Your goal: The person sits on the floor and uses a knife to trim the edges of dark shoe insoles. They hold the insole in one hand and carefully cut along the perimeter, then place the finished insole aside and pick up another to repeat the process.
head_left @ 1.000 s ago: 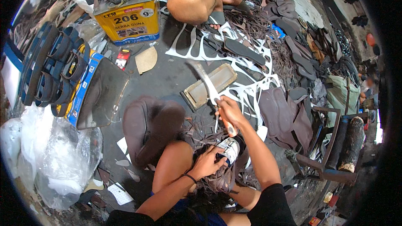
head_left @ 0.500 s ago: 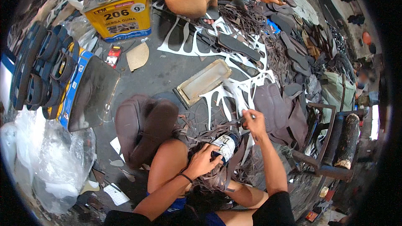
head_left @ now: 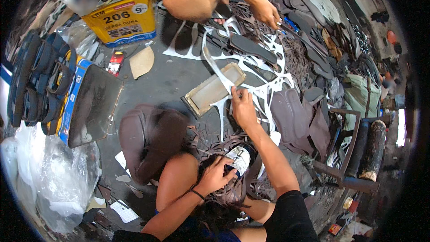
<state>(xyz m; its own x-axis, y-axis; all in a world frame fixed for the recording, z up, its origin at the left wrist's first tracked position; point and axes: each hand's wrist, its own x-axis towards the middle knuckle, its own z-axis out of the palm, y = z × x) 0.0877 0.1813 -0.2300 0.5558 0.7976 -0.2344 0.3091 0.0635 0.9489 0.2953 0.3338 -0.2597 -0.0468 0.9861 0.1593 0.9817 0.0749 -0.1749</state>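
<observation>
My left hand (head_left: 215, 175) is closed around a small can (head_left: 240, 160) with a white and dark blue label, which sits tilted at my lap among brown strips. Farther forward, my right hand (head_left: 244, 107) is closed in a pinch on a long white strip (head_left: 214, 62), which reaches up and left past a shallow framed tray (head_left: 212, 92). Beneath and beside this hand spreads a white cut-out sheet (head_left: 273, 90) with large holes; whether the strip joins it I cannot tell. Brown soles (head_left: 150, 139) lie left of my knee.
A co-worker's hand (head_left: 265, 12) reaches over dark soles (head_left: 313, 45) at the far right. Yellow tins (head_left: 123, 20) and dark sandals (head_left: 38, 80) stand left, above clear plastic (head_left: 62, 175). Brown sole sheets (head_left: 293, 116) and a metal frame (head_left: 345, 148) lie right.
My right hand has moved forward and left, swinging the white strip up over the tray. My left hand stays on the can. The co-worker's hand has come nearer and a second one shows.
</observation>
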